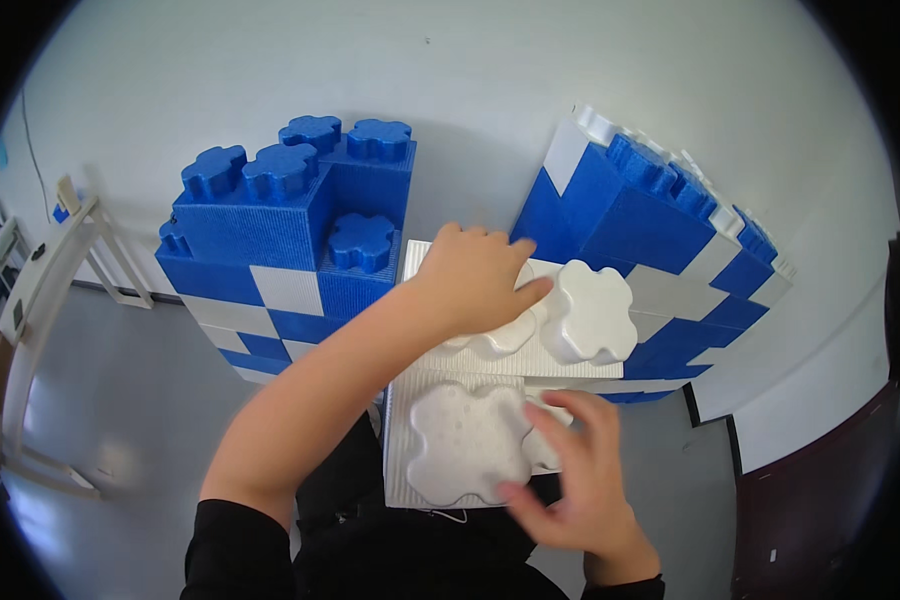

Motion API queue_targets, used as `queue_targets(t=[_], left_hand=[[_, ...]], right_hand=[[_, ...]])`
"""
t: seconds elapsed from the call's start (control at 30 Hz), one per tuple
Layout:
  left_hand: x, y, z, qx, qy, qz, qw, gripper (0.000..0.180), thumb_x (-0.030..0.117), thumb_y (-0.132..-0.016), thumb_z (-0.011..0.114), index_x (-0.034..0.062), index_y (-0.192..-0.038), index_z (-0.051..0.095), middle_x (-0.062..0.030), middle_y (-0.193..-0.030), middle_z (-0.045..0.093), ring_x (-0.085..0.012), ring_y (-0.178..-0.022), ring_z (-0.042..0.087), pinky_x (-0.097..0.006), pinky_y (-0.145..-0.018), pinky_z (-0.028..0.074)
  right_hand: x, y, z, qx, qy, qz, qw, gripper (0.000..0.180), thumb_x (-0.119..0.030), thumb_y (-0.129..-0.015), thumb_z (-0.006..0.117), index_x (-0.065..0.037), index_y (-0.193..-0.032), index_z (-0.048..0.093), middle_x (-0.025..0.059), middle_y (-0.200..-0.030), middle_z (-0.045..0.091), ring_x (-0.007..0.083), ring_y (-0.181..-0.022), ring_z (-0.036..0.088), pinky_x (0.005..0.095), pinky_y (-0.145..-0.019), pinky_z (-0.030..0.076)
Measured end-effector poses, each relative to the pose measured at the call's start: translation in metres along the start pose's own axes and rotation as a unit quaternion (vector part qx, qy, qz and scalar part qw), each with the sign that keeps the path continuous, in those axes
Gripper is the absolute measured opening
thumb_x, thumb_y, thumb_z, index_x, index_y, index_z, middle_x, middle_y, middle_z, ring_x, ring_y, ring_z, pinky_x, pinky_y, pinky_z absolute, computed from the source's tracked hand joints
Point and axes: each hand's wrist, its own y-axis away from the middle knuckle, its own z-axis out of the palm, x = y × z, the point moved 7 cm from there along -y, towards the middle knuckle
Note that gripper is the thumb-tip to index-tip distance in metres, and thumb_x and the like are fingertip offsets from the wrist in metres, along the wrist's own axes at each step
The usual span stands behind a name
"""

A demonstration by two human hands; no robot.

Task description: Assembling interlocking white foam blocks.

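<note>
Far white block (pixel 542 358), long axis crosswise, studs (pixel 597 312) upward, under left hand (pixel 478 278), grip unclear; right hand (pixel 582 475) wide.

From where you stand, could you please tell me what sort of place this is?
Probably an indoor workroom or play space: stacks of large studded blue and white blocks stand near a pale wall, with a white table at left.

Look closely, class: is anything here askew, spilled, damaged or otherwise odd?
Nothing looks spilled or plainly damaged. The left blue-and-white stack has an uneven top: at its near right corner, a blue stud sits lower than those behind it, leaving a step.
</note>
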Motion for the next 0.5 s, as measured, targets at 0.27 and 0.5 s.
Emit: queue_targets(t=[0.27, 0.5], left_hand=[[-0.002, -0.004, 0.018, -0.019, -0.097, 0.001, 0.995, 0.053, 0.053, -0.1, 0.062, 0.0066, -0.124, 0.074, -0.0156, -0.106, 0.077, -0.0321, -0.102, 0.074, -0.046, -0.095, 0.05], [0.005, 0.009, 0.012, -0.025, -0.066, 0.003, 0.997, 0.054, 0.055, -0.1, 0.063, 0.0058, -0.12, 0.074, -0.0151, -0.102, 0.077, -0.0304, -0.099, 0.074, -0.045, -0.094, 0.05]], right_hand=[[-0.013, -0.041, 0.074, -0.288, 0.104, -0.092, 0.947, 0.114, -0.014, -0.069, 0.087, -0.002, -0.166, 0.028, 0.034, -0.126, 0.048, 0.0478, -0.12, 0.05, 0.0628, -0.107, 0.039], [-0.025, -0.032, 0.081, -0.345, 0.11, -0.063, 0.93, 0.112, -0.002, -0.065, 0.076, -0.004, -0.167, 0.029, 0.0289, -0.116, 0.049, 0.0424, -0.111, 0.048, 0.0507, -0.091, 0.036]])
